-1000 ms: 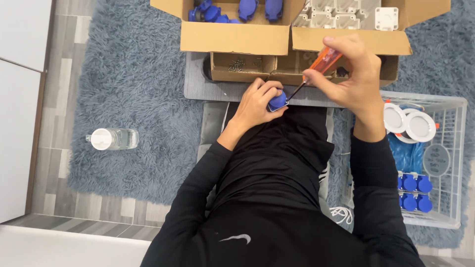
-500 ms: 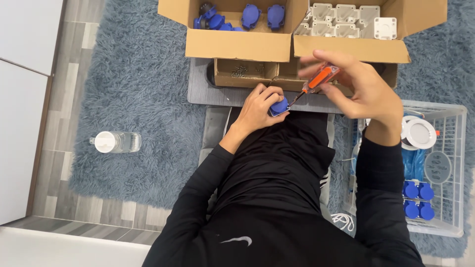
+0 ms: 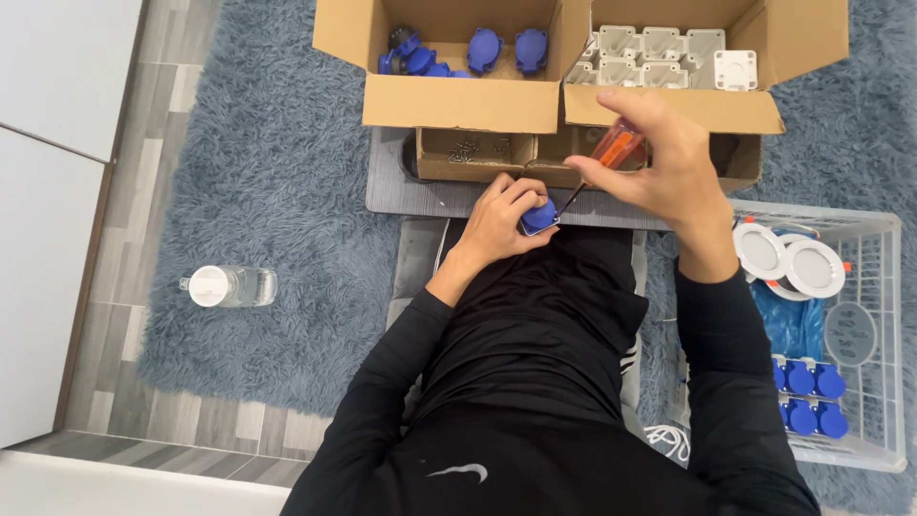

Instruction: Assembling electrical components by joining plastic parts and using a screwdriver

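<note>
A shaggy grey-blue rug (image 3: 258, 172) over pale plank flooring fills the scene, seen from above a seated person in black. Over the lap, just in front of a grey board (image 3: 401, 196), the left hand (image 3: 497, 222) has its fingers clamped on a small blue cap (image 3: 540, 216), rounded and glossy. The right hand (image 3: 659, 162) pinches an orange-handled screwdriver (image 3: 611, 151) between thumb and fingers, its thin shaft angled down to meet the cap. Behind them, a small open carton (image 3: 473, 153) holds loose screws. Two larger brown cardboard boxes sit at the top: the left box (image 3: 458, 100) carries more blue caps, the right box (image 3: 688, 107) white square housings. A white wire basket (image 3: 884, 334) at right contains round white discs, a blue bag and rows of blue caps. A clear plastic bottle (image 3: 229, 286) lies on the rug, well apart to the left.
</note>
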